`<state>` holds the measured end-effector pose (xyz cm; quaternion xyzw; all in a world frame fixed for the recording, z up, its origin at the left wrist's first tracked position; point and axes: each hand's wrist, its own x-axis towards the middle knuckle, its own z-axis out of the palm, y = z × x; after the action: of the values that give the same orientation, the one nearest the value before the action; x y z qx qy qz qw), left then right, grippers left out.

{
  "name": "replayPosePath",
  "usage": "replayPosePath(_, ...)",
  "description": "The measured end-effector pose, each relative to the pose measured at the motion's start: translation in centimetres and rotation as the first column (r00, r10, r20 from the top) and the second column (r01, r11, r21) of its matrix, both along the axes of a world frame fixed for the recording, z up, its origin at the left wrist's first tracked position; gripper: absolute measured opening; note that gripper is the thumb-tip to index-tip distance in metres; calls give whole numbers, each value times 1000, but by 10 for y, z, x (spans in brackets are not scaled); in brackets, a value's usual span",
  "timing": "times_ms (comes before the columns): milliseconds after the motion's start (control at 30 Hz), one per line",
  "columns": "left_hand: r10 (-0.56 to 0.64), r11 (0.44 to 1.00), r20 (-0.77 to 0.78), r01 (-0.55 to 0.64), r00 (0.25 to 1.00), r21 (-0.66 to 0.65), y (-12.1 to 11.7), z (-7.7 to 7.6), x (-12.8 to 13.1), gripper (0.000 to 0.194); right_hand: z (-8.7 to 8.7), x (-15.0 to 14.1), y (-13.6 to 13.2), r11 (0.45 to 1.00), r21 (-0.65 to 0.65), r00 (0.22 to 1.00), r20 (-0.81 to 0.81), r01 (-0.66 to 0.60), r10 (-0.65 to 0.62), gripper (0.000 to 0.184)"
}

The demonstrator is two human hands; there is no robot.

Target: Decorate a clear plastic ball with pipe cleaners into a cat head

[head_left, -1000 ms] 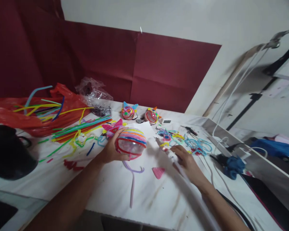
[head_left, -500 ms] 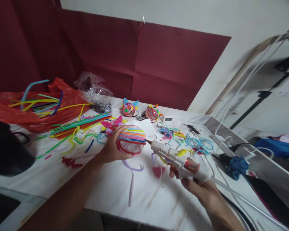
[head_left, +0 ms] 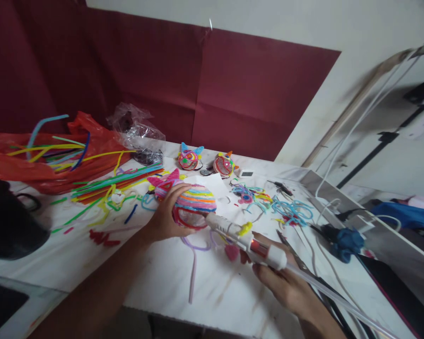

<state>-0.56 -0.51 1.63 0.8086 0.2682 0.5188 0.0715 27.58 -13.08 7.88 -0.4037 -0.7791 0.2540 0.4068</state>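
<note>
My left hand (head_left: 169,216) is wrapped round a rounded craft figure (head_left: 197,200) covered in coloured pipe-cleaner stripes, with pink ears and a red-edged clear patch low on its side. In my right hand (head_left: 272,278) is a white hot glue gun (head_left: 229,231), a glue stick trailing from its back end. The gun's nozzle is at the figure's right lower side, by the red edging; whether it touches I cannot tell. Below the figure lies a lilac pipe cleaner (head_left: 192,278), and a pink piece (head_left: 232,252) shows under the gun.
Two smaller pipe-cleaner figures (head_left: 188,159) stand at the back. To the left are a bundle of pipe cleaners (head_left: 116,184), a red plastic bag (head_left: 99,134) and a black object (head_left: 12,221). Light-blue pipe cleaners (head_left: 293,209), scissors (head_left: 284,240) and cables lie on the right.
The glue gun and my right hand have moved left and slightly down, so the nozzle went from the stripes to the lower red-edged part. My left hand stays around the figure.
</note>
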Motion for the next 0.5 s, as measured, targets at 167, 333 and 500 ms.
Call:
replayPosePath(167, 14, 1000, -20, -15, 1000, -16, 0, 0, -1, 103, 0, -1, -1, 1000, -25, 1000, -7, 3, -3, 15)
replayPosePath(333, 22, 1000, -8, -21, 1000, 11, 2, -5, 0, 106, 0, -2, -2, 999, -52, 1000, -14, 9, -9, 15)
replayPosePath(500, 25, 999, -2, -25, 1000, 29, 3, -7, 0, 107, -1, -3, -5, 994, -103, 1000, -19, 20, -22, 13)
